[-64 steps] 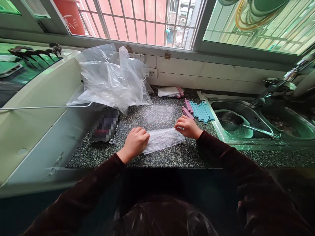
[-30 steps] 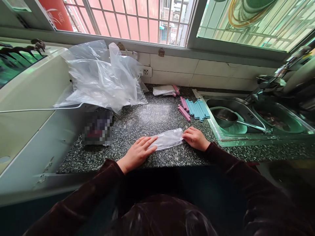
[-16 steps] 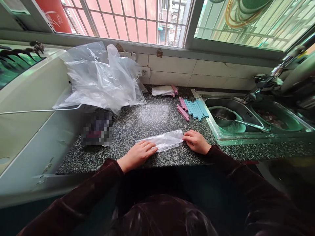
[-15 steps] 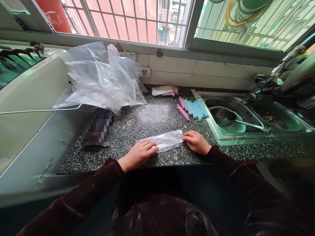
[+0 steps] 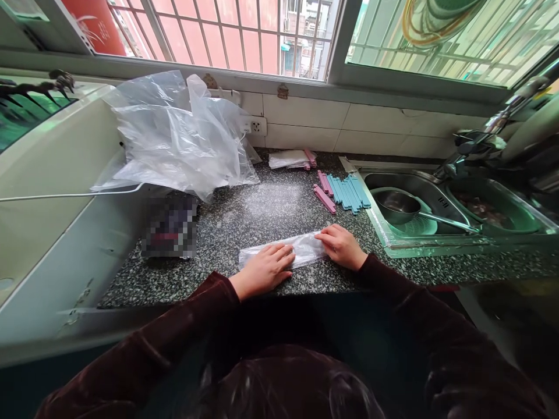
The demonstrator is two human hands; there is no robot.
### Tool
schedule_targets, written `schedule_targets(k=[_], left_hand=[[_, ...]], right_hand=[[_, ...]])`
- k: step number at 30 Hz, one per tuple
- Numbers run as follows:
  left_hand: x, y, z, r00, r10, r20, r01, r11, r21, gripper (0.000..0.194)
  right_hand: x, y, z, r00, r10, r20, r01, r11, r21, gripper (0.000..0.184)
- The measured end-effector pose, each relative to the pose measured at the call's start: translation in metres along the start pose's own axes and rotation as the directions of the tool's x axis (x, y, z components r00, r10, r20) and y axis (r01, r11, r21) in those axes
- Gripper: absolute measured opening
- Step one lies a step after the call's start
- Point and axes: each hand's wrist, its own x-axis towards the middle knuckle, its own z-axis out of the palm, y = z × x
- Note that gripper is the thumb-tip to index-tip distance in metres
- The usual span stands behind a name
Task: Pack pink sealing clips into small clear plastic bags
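Observation:
A clear plastic bag folded into a narrow strip (image 5: 301, 249) lies on the speckled granite counter (image 5: 262, 212) near its front edge. My left hand (image 5: 265, 269) lies flat on the strip's middle, fingers stretched out and pressing it down. My right hand (image 5: 339, 244) rests on the strip's right end with fingers curled over it. The strip's left end (image 5: 247, 256) sticks out past my left hand.
A heap of loose clear plastic bags (image 5: 174, 137) fills the back left. Blue and pink sealing clips (image 5: 345, 193) lie beside the steel sink (image 5: 437, 244), which holds a metal bowl (image 5: 395, 205). A folded bag with a pink clip (image 5: 292, 159) lies by the wall. A blurred dark object (image 5: 170, 228) sits left.
My left hand has slid to the right along the strip, uncovering its left end. My right hand moved slightly left over the right end. The bag is narrower than two seconds ago.

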Motion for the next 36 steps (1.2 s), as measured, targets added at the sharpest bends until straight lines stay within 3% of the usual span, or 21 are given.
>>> schedule_targets(k=[9,15,19,23,30,36], left_hand=[[-0.005,-0.001,0.001,0.999,-0.029,0.019,0.030,0.997,-0.073,0.044],[-0.008,0.000,-0.009,0.998,-0.055,0.023,0.057,0.995,-0.087,0.049],[-0.013,0.001,-0.007,0.998,-0.032,0.057,0.039,0.993,-0.113,0.056],[-0.018,0.001,0.000,0.997,-0.042,0.062,0.050,0.990,-0.130,0.060],[-0.019,0.004,-0.005,0.996,-0.015,0.087,0.029,0.988,-0.150,0.060],[0.001,-0.014,-0.035,0.989,-0.128,0.074,0.143,0.959,-0.245,0.050]], right_hand=[[0.003,-0.007,0.011,0.998,0.064,0.024,-0.061,0.993,-0.102,0.019],[0.011,0.016,0.004,0.981,0.192,0.003,-0.192,0.981,0.009,0.014],[0.024,0.031,0.005,0.958,0.247,0.146,-0.258,0.964,0.062,0.003],[0.033,0.032,0.007,0.928,0.259,0.266,-0.282,0.958,0.053,0.005],[0.035,0.032,0.006,0.940,0.173,0.295,-0.192,0.981,0.038,0.009],[0.036,0.026,-0.002,0.988,0.017,0.152,-0.023,0.999,0.040,0.008]])
